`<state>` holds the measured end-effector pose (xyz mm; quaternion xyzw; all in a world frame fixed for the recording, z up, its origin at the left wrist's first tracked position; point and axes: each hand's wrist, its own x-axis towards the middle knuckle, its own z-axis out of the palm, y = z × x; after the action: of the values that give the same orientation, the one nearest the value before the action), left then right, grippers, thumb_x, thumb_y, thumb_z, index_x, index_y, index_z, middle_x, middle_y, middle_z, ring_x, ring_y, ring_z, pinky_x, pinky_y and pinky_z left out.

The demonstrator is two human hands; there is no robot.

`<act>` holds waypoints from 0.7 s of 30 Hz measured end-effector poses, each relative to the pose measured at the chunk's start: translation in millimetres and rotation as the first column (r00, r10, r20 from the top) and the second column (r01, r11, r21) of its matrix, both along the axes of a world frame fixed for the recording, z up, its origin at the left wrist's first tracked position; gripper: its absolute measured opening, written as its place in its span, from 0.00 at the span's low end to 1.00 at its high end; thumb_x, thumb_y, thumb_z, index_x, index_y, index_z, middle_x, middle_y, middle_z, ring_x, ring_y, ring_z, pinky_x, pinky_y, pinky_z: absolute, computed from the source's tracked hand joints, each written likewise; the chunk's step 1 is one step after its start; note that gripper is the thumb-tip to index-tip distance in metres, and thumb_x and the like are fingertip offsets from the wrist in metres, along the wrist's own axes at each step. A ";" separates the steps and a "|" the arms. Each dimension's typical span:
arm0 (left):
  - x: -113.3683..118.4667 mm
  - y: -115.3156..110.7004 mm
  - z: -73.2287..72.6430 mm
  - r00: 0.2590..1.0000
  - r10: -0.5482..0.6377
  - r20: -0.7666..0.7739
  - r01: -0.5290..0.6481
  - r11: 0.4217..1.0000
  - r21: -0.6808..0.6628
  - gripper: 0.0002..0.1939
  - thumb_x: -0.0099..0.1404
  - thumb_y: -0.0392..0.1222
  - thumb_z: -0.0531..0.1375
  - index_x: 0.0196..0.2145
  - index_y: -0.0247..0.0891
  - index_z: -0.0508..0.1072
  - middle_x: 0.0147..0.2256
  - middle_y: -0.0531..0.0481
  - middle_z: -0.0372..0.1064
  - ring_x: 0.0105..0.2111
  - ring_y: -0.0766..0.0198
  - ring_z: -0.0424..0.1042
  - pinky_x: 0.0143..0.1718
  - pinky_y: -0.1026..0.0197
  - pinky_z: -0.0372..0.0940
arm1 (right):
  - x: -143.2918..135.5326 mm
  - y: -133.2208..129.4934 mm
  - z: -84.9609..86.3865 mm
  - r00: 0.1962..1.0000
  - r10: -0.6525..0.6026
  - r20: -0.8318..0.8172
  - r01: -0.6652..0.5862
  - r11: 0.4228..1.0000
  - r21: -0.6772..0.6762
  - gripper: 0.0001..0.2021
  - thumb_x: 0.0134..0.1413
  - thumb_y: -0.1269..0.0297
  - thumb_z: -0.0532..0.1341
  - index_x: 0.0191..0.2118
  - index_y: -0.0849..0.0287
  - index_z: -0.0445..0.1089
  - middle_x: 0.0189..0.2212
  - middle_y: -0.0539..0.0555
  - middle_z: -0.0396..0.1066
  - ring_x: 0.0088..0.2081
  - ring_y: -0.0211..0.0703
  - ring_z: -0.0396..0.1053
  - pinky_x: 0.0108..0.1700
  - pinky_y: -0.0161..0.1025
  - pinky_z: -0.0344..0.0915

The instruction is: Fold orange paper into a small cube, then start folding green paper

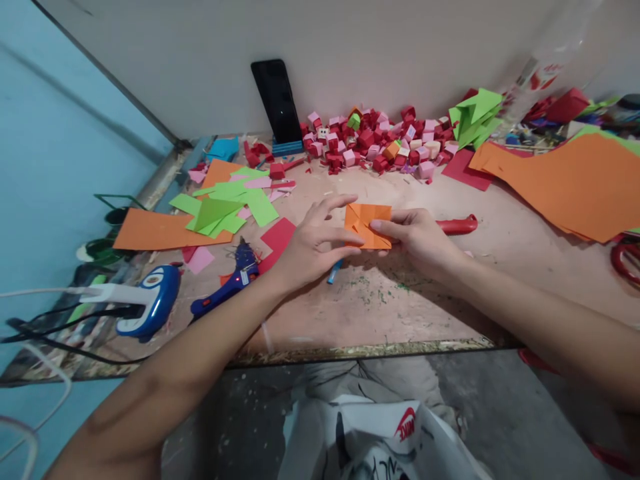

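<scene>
A small orange folded paper square point(361, 219) with creases across its face is held up just above the table. My right hand point(417, 239) grips its right side, thumb pressed on the front and fingers behind. At the lower left corner, fingers of my left hand point(320, 237) close on the paper, while the index finger stretches out above the top left corner. Under my hands lies a thin blue tool point(335, 270), mostly hidden. A red handle point(457, 225) sticks out from behind my right hand.
A blue glue gun point(227, 287) and a blue-and-white power strip point(150, 307) with cables lie left. Green paper pieces point(220, 213) are further back. A phone point(277, 100) leans beside a heap of red and pink paper cubes point(370, 143). Orange sheets point(565, 183) lie right.
</scene>
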<state>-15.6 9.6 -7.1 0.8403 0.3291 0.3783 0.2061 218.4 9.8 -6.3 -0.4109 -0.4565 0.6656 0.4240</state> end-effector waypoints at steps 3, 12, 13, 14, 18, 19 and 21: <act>1.1 0.1 0.3 0.991 0.006 0.134 0.008 0.994 -0.106 0.06 0.66 0.44 0.74 0.41 0.50 0.88 0.70 0.46 0.66 0.68 0.45 0.66 0.64 0.38 0.67 | -0.7 -1.9 2.9 1.000 -0.011 0.023 0.011 0.999 0.032 0.11 0.53 0.56 0.77 0.35 0.59 0.85 0.31 0.55 0.82 0.29 0.42 0.76 0.32 0.37 0.74; 9.4 0.4 -2.6 0.892 0.112 0.438 0.140 0.853 -0.503 0.14 0.56 0.51 0.79 0.39 0.46 0.89 0.65 0.40 0.72 0.63 0.45 0.74 0.58 0.46 0.76 | -1.9 -5.2 8.5 1.000 -0.008 0.016 0.006 0.994 0.105 0.11 0.57 0.56 0.76 0.35 0.59 0.85 0.31 0.55 0.83 0.30 0.42 0.78 0.33 0.37 0.73; 9.8 -0.1 -2.0 0.885 0.117 0.450 0.156 0.837 -0.525 0.15 0.56 0.52 0.79 0.40 0.46 0.89 0.64 0.40 0.74 0.62 0.44 0.75 0.57 0.46 0.76 | -1.8 -4.5 8.0 1.000 -0.008 0.003 0.008 0.995 0.100 0.11 0.56 0.56 0.77 0.36 0.59 0.85 0.32 0.55 0.83 0.30 0.42 0.78 0.32 0.37 0.73; 10.0 -0.7 -1.3 0.880 0.119 0.460 0.172 0.822 -0.542 0.16 0.55 0.52 0.79 0.40 0.45 0.89 0.63 0.39 0.75 0.61 0.44 0.76 0.57 0.46 0.76 | -1.6 -3.8 7.4 1.000 -0.009 -0.010 0.010 0.996 0.093 0.11 0.56 0.56 0.77 0.36 0.59 0.85 0.33 0.56 0.84 0.29 0.42 0.78 0.32 0.37 0.73; 9.1 -1.3 -0.7 0.881 0.153 0.447 0.150 0.808 -0.570 0.18 0.54 0.51 0.80 0.41 0.43 0.89 0.57 0.38 0.79 0.58 0.46 0.78 0.55 0.48 0.77 | -0.9 -1.5 6.7 0.999 -0.016 -0.045 0.018 0.999 0.041 0.12 0.53 0.57 0.78 0.38 0.60 0.86 0.36 0.58 0.84 0.29 0.41 0.78 0.32 0.36 0.74; 8.9 -1.0 -1.0 0.883 0.160 0.441 0.138 0.810 -0.570 0.17 0.54 0.50 0.80 0.40 0.43 0.89 0.55 0.38 0.80 0.58 0.46 0.79 0.54 0.48 0.77 | -0.8 -1.2 6.8 0.999 -0.022 -0.046 0.024 0.999 0.028 0.13 0.52 0.57 0.79 0.37 0.60 0.85 0.36 0.58 0.84 0.28 0.41 0.78 0.32 0.36 0.74; 9.0 -0.2 -1.6 0.884 0.163 0.439 0.136 0.808 -0.573 0.16 0.54 0.50 0.80 0.39 0.41 0.89 0.53 0.38 0.81 0.54 0.48 0.80 0.52 0.51 0.77 | -0.6 -0.9 7.0 0.999 -0.036 -0.039 0.037 0.999 0.018 0.13 0.50 0.56 0.80 0.36 0.60 0.85 0.34 0.58 0.84 0.27 0.40 0.77 0.30 0.36 0.74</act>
<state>-6.6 9.3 -8.7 0.6154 0.3763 0.4500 0.5265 217.8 9.0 0.7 -0.4025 -0.4468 0.6612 0.4486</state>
